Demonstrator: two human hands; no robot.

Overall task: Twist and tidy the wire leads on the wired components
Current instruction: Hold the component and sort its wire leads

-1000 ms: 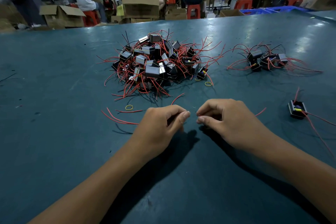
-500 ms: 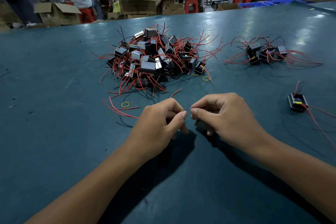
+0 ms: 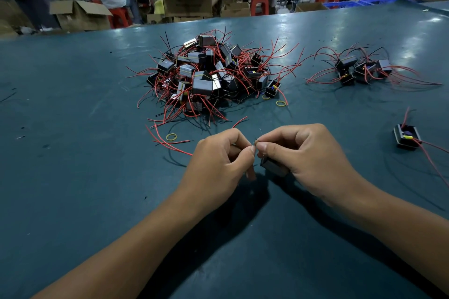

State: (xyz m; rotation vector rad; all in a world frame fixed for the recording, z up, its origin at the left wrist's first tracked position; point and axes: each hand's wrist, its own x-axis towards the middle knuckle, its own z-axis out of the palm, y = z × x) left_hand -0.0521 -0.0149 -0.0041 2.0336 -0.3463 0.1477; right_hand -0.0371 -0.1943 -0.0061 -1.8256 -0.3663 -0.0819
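Head view, we see our left hand [image 3: 218,160] and right hand [image 3: 303,155] now fingertip to fingertip, both pinching a thin wire lead [image 3: 256,141], a dark component [image 3: 274,166] newly visible under the right fingers, big pile [image 3: 206,75] beyond our hands, lone component [image 3: 407,137] well right.

Dim overhead light, table [image 3: 73,177] glare, wide-angle edge bending.

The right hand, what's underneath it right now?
Under the right hand a dark boxy component shows, partly covered by the fingers. Its thumb and forefinger pinch a thin wire end, meeting the left hand. The rest of the component and its leads are hidden.
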